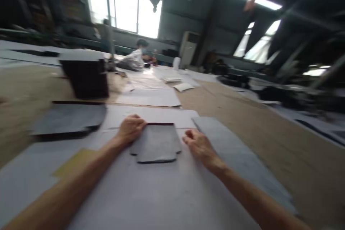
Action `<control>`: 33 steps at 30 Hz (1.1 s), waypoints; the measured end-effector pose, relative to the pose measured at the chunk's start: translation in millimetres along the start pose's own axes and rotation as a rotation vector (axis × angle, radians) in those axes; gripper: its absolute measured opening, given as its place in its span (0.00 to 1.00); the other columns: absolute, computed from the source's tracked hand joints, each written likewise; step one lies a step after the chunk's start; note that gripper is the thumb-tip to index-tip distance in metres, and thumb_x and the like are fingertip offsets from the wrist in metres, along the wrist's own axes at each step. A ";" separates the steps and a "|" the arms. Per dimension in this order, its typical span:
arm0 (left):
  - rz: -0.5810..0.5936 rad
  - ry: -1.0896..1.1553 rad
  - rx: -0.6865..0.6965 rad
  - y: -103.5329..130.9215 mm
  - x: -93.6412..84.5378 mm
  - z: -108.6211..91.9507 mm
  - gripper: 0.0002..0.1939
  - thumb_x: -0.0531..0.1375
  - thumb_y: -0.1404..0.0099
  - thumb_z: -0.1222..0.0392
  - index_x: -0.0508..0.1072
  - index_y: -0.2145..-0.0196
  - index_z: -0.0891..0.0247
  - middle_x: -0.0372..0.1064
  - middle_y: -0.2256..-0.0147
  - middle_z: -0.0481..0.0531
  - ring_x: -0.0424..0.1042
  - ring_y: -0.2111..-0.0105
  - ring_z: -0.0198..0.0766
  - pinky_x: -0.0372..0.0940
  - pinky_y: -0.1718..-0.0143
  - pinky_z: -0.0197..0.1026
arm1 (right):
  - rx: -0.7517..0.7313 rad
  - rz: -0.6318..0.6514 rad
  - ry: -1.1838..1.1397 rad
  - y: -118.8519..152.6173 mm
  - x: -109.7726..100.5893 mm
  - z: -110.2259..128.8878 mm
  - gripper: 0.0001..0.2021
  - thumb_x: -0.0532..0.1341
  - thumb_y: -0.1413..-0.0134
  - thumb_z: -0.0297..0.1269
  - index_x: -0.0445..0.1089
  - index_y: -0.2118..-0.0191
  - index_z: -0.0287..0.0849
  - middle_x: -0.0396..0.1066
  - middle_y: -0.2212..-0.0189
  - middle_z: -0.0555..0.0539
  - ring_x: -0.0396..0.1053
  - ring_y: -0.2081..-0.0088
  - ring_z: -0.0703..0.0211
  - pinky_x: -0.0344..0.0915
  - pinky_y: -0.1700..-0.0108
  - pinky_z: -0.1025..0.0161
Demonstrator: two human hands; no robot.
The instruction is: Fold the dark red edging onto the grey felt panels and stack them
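Note:
A small grey sheet piece (157, 143) with dark edges and notched lower corners lies flat on the white work surface (161, 190) in front of me. My left hand (132, 128) is closed at its upper left corner, fingers bunched on the edge. Just off its right side is my right hand (198, 146), with fingers curled in and thumb against them. Whether anything small sits between those fingertips is hidden by blur. Beneath the right forearm runs a long grey-blue sheet (237, 151).
At left lies a larger grey piece (71, 118) with dark edges; behind it stands a tall dark stack (86, 79). A yellow sheet (75, 161) is by my left forearm. White sheets (151, 97) lie ahead. A person (141, 52) is at the table's far end.

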State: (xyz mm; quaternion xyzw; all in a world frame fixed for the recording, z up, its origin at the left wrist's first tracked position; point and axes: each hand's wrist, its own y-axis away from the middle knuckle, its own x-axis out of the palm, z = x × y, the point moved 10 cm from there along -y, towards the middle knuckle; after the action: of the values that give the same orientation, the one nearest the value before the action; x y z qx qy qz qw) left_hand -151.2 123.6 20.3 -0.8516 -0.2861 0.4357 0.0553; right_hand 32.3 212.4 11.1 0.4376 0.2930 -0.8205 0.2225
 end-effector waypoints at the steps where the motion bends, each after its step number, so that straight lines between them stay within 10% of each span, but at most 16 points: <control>1: 0.012 -0.018 0.030 -4.8 7.8 6.8 0.11 0.54 0.36 0.57 0.68 0.60 0.66 0.65 0.58 0.54 0.66 0.57 0.41 0.62 0.54 0.49 | 0.064 -0.014 0.049 13.0 -22.1 -25.6 0.11 0.55 0.42 0.40 0.66 0.58 0.38 0.67 0.61 0.46 0.67 0.64 0.62 0.67 0.62 0.59; 8: -0.178 -0.235 0.048 -3.8 4.8 26.4 0.24 0.45 0.38 0.46 0.64 0.51 0.63 0.59 0.50 0.52 0.57 0.49 0.54 0.51 0.47 0.58 | 0.292 -0.152 0.162 98.2 -131.2 -119.6 0.04 0.59 0.52 0.35 0.69 0.72 0.41 0.70 0.72 0.49 0.67 0.70 0.61 0.62 0.67 0.64; 14: -0.326 -0.365 0.179 8.1 -8.6 3.8 0.25 0.42 0.37 0.44 0.59 0.49 0.58 0.58 0.53 0.51 0.57 0.50 0.55 0.52 0.48 0.57 | 0.256 -0.073 0.109 118.7 -116.7 -134.8 0.09 0.65 0.63 0.37 0.68 0.71 0.42 0.69 0.71 0.50 0.66 0.68 0.60 0.61 0.66 0.65; 21: -0.381 -0.307 0.313 27.4 -8.3 -35.3 0.19 0.46 0.37 0.48 0.57 0.49 0.51 0.58 0.53 0.48 0.59 0.52 0.51 0.53 0.47 0.56 | 0.154 -0.048 0.086 108.5 -96.3 -139.0 0.06 0.58 0.53 0.34 0.63 0.78 0.43 0.66 0.77 0.51 0.64 0.73 0.63 0.58 0.70 0.67; 28: 0.221 -0.022 0.694 99.9 100.2 -173.1 0.11 0.49 0.35 0.62 0.64 0.56 0.57 0.66 0.60 0.52 0.65 0.61 0.40 0.60 0.58 0.44 | 0.019 -0.047 0.120 106.3 -85.7 -135.5 0.08 0.51 0.47 0.32 0.59 0.76 0.42 0.66 0.74 0.44 0.63 0.68 0.56 0.57 0.63 0.61; 33: 0.473 0.039 0.728 118.9 155.1 -218.7 0.15 0.48 0.36 0.64 0.63 0.51 0.59 0.66 0.57 0.52 0.64 0.59 0.40 0.60 0.55 0.44 | 0.051 -0.058 0.054 105.1 -91.2 -141.6 0.08 0.50 0.48 0.32 0.57 0.76 0.43 0.65 0.77 0.47 0.62 0.71 0.59 0.58 0.65 0.62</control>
State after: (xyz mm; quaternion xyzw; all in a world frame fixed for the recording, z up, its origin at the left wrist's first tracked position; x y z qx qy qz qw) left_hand 141.1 142.0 3.7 -0.8269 0.0902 0.4926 0.2560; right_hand 228.0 241.3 -4.6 0.4562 0.2904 -0.8218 0.1792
